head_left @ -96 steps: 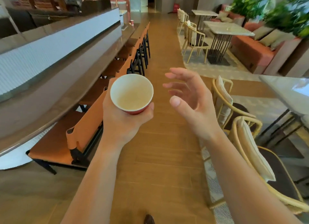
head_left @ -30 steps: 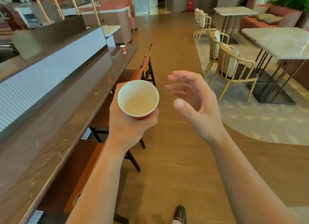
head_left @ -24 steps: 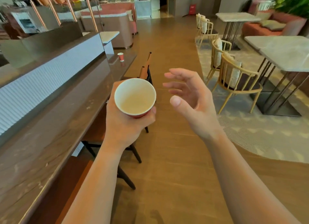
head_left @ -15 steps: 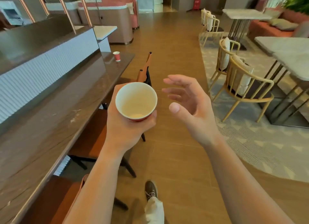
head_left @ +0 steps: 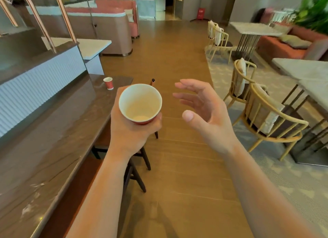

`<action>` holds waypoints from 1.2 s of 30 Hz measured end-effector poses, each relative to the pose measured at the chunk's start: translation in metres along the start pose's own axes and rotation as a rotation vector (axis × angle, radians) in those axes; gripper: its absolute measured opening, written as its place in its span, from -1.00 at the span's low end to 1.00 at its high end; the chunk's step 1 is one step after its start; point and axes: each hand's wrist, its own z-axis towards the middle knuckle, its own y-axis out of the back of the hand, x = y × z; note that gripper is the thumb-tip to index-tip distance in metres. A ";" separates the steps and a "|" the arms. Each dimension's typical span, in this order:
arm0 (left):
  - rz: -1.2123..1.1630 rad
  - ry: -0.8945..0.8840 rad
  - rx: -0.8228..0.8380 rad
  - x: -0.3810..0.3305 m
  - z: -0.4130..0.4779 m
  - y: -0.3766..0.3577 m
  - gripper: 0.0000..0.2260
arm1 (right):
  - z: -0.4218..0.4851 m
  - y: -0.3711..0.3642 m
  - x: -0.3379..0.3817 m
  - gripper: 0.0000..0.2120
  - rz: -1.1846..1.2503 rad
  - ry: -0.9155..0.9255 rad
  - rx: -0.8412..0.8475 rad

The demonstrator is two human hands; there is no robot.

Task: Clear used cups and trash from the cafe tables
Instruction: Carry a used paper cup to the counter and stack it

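My left hand (head_left: 130, 133) grips a red paper cup (head_left: 140, 103) upright in front of me; its white inside holds only a pale residue at the bottom. My right hand (head_left: 204, 111) floats just to the right of that cup, fingers spread and curled, holding nothing. A second, smaller-looking red paper cup (head_left: 108, 83) stands upright on the dark brown bar counter (head_left: 53, 131), near the counter's far end, ahead and to the left of my left hand.
Bar stools (head_left: 136, 159) stand along the counter under my left arm. A wooden-floor aisle (head_left: 170, 60) runs ahead. On the right are cane chairs (head_left: 271, 120) and marble tables (head_left: 305, 71) on a rug, with a sofa and plants behind.
I have walked forward along the counter. The cup on the counter is nearer and larger in view. Both hands keep the same pose, with the red cup still held.
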 end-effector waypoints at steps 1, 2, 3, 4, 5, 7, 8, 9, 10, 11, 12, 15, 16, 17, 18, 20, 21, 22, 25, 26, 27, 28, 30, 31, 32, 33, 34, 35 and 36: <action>-0.006 0.013 0.003 0.014 0.014 -0.005 -0.44 | 0.013 0.005 -0.014 -0.28 0.002 -0.004 -0.007; -0.011 0.026 0.008 0.029 0.027 -0.011 -0.43 | 0.027 0.009 -0.029 -0.27 0.006 -0.007 -0.011; -0.013 0.034 0.012 0.043 0.040 -0.017 -0.41 | 0.040 0.014 -0.044 -0.28 0.010 -0.007 -0.013; -0.013 0.041 0.019 0.058 0.053 -0.024 -0.40 | 0.054 0.019 -0.060 -0.28 0.014 -0.009 -0.012; -0.010 0.051 0.027 0.072 0.066 -0.032 -0.40 | 0.068 0.025 -0.076 -0.29 0.021 -0.016 -0.012; 0.017 0.064 0.026 0.101 0.096 -0.050 -0.40 | 0.098 0.040 -0.111 -0.29 0.040 -0.020 -0.021; 0.034 0.067 0.023 0.116 0.111 -0.060 -0.41 | 0.114 0.048 -0.129 -0.28 0.050 -0.015 -0.029; 0.050 0.066 0.021 0.130 0.128 -0.071 -0.41 | 0.131 0.057 -0.147 -0.28 0.060 -0.008 -0.036; 0.066 0.060 0.019 0.144 0.146 -0.083 -0.43 | 0.148 0.067 -0.165 -0.28 0.067 -0.002 -0.039; 0.081 0.052 0.014 0.158 0.166 -0.096 -0.44 | 0.166 0.077 -0.184 -0.28 0.072 0.003 -0.040; 0.092 0.044 0.006 0.170 0.187 -0.109 -0.43 | 0.186 0.088 -0.201 -0.29 0.076 0.008 -0.034; 0.119 0.037 -0.001 0.203 0.259 -0.149 -0.38 | 0.247 0.125 -0.245 -0.27 0.111 0.015 -0.022; 0.130 0.022 -0.004 0.212 0.283 -0.161 -0.37 | 0.269 0.139 -0.257 -0.27 0.122 0.022 -0.018; 0.141 0.003 -0.012 0.221 0.306 -0.172 -0.37 | 0.289 0.153 -0.267 -0.26 0.124 0.029 -0.014; 0.150 -0.012 -0.020 0.229 0.327 -0.182 -0.38 | 0.310 0.166 -0.278 -0.25 0.119 0.032 -0.009; 0.166 -0.025 -0.029 0.247 0.365 -0.199 -0.39 | 0.348 0.188 -0.299 -0.26 0.103 0.029 0.001; 0.172 -0.025 -0.030 0.256 0.380 -0.207 -0.39 | 0.365 0.196 -0.310 -0.26 0.100 0.025 0.005; 0.176 -0.022 -0.031 0.267 0.394 -0.214 -0.38 | 0.380 0.203 -0.323 -0.27 0.102 0.022 0.007; 0.168 -0.020 -0.025 0.307 0.435 -0.232 -0.38 | 0.424 0.218 -0.366 -0.27 0.110 0.005 0.010; 0.157 -0.013 -0.026 0.322 0.449 -0.237 -0.38 | 0.437 0.221 -0.381 -0.26 0.113 -0.004 0.012; 0.150 -0.007 -0.032 0.337 0.462 -0.242 -0.38 | 0.451 0.224 -0.397 -0.26 0.116 -0.011 0.015; 0.148 -0.001 -0.042 0.354 0.476 -0.246 -0.39 | 0.466 0.228 -0.414 -0.25 0.118 -0.016 0.020; 0.155 0.007 -0.065 0.390 0.504 -0.252 -0.41 | 0.497 0.232 -0.449 -0.23 0.110 -0.021 0.042; 0.161 0.012 -0.079 0.409 0.519 -0.255 -0.41 | 0.516 0.234 -0.467 -0.23 0.102 -0.022 0.056; 0.164 0.013 -0.098 0.427 0.536 -0.257 -0.40 | 0.535 0.236 -0.483 -0.22 0.090 -0.017 0.070; 0.163 0.007 -0.117 0.446 0.553 -0.259 -0.40 | 0.557 0.236 -0.500 -0.21 0.079 -0.007 0.084; 0.161 0.003 -0.135 0.465 0.572 -0.261 -0.40 | 0.580 0.236 -0.517 -0.21 0.071 0.001 0.100; 0.158 -0.001 -0.151 0.481 0.594 -0.262 -0.39 | 0.605 0.235 -0.532 -0.21 0.066 0.006 0.112; 0.160 -0.007 -0.169 0.497 0.617 -0.262 -0.38 | 0.631 0.234 -0.546 -0.21 0.065 0.008 0.125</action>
